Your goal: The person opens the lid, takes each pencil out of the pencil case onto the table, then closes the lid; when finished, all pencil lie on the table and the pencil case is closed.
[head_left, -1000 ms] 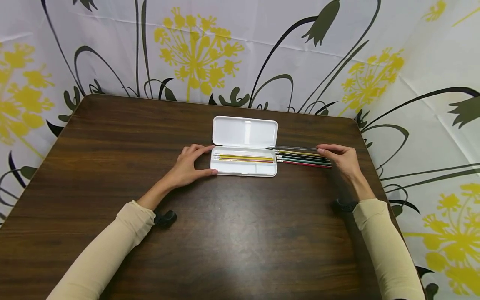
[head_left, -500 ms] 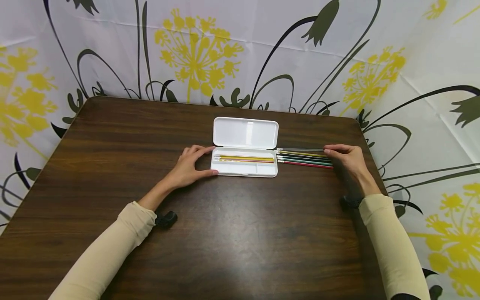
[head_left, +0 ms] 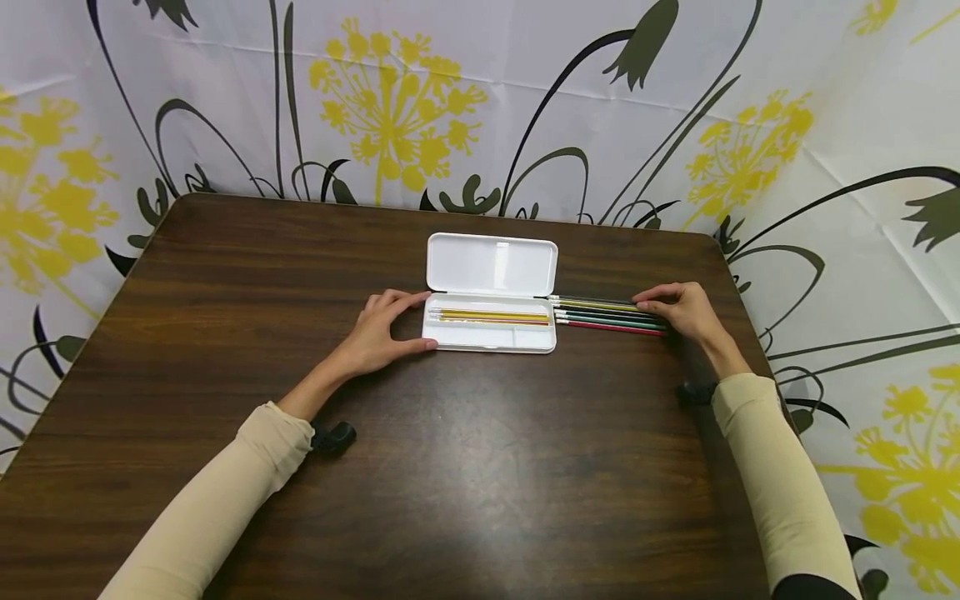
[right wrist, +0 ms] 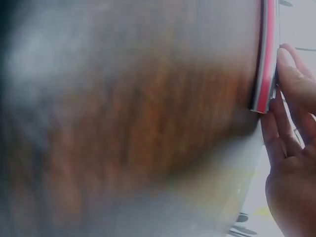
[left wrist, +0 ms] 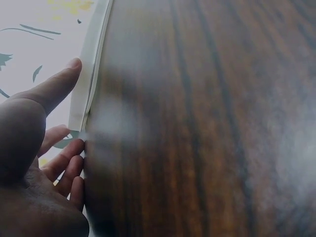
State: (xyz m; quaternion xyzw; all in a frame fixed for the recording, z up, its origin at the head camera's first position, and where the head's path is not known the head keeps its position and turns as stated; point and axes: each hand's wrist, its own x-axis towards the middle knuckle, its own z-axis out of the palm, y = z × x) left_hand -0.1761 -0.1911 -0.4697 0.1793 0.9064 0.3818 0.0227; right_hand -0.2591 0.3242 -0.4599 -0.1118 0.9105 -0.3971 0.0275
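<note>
An opened white pencil case (head_left: 465,335) lies on the table, its lid (head_left: 480,265) tipped back. Several yellow and red pencils (head_left: 491,317) lie inside. My left hand (head_left: 371,337) holds the case's left end, index finger at the back corner and thumb at the front corner. To the right of the case lies a row of pencils (head_left: 611,327), black, green, yellow and red. My right hand (head_left: 686,312) pinches the right end of the rearmost dark pencil (head_left: 592,298) between thumb and fingers. In the right wrist view a red pencil (right wrist: 267,64) shows beside the fingers.
The brown wooden table (head_left: 465,467) has its back edge close behind the case lid and its right edge just past my right hand. A white curtain (head_left: 525,100) with yellow and dark plant prints hangs behind and to the right.
My right hand has gone a little right and then back left at the rear of the pencil row. The left hand and the case stay in place.
</note>
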